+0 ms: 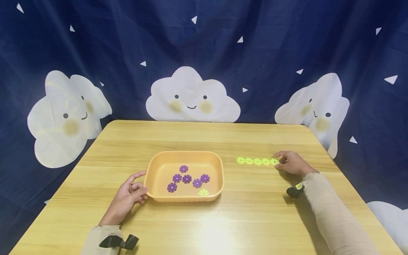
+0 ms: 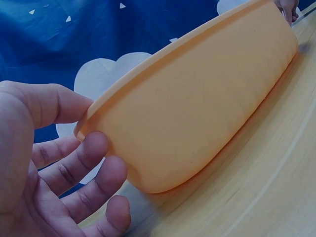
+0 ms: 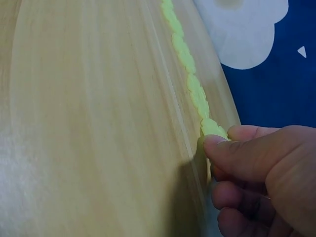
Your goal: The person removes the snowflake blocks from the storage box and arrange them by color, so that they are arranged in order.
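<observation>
A yellow-orange plastic tray [image 1: 184,199] rests on the table, and my left hand [image 1: 126,196] holds its left rim between thumb and fingers. Inside lie several purple snowflake-shaped discs [image 1: 186,179] and one yellow disc [image 1: 203,192] by the front wall. To the right of the tray, several yellow snowflake discs [image 1: 257,161] form a joined row. My right hand [image 1: 294,163] pinches the disc at the right end of this row with thumb and index finger. In the right wrist view the yellow row [image 3: 198,96] runs away from the pinching fingertips [image 3: 216,143].
The wooden table [image 1: 255,219] spreads around the tray and the row. A dark blue curtain [image 1: 197,42] with white clouds hangs close behind its far edge. Black straps with small devices are on both sleeved wrists.
</observation>
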Demonstrator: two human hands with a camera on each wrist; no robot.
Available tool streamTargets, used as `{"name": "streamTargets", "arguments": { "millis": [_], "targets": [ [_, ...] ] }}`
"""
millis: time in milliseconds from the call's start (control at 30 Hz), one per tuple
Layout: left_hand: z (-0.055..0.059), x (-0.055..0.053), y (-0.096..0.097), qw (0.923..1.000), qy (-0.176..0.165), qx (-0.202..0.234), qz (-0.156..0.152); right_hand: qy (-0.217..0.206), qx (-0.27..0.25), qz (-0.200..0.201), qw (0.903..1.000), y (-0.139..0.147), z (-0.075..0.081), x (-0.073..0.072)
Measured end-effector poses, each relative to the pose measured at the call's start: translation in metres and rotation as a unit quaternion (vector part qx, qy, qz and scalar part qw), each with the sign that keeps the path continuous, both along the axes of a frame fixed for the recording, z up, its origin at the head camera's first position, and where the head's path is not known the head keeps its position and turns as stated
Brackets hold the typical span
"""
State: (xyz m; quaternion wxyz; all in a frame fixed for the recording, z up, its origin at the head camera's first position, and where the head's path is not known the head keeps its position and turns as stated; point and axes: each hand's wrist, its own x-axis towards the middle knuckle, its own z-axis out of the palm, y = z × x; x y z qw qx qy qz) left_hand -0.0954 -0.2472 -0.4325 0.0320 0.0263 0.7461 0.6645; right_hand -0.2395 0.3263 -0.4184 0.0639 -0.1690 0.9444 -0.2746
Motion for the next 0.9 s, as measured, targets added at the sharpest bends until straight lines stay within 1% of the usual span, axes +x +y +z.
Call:
{"name": "streamTargets", "arguments": {
  "millis": [100,200,500,733,900],
  "targets": [
    [0.000,0.000,0.000,1.0000,0.000,0.001,-0.001,-0.010,-0.006,-0.007,0.9999,0.000,0.000,0.000],
    [0.000,0.000,0.000,1.0000,0.000,-0.001,0.000,-0.012,-0.007,-0.006,0.9999,-0.001,0.000,0.001],
    [0.000,-0.001,0.000,1.0000,0.001,-0.002,-0.001,0.000,-0.001,-0.002,1.0000,-0.001,-0.004,0.000],
    [-0.001,-0.001,-0.001,1.0000,0.002,0.000,-0.002,0.009,-0.002,0.001,1.0000,-0.008,0.004,0.000],
    [-0.001,-0.001,-0.001,1.0000,-0.005,0.001,-0.004,0.005,-0.016,0.015,0.9997,-0.014,0.011,0.001]
  ]
}}
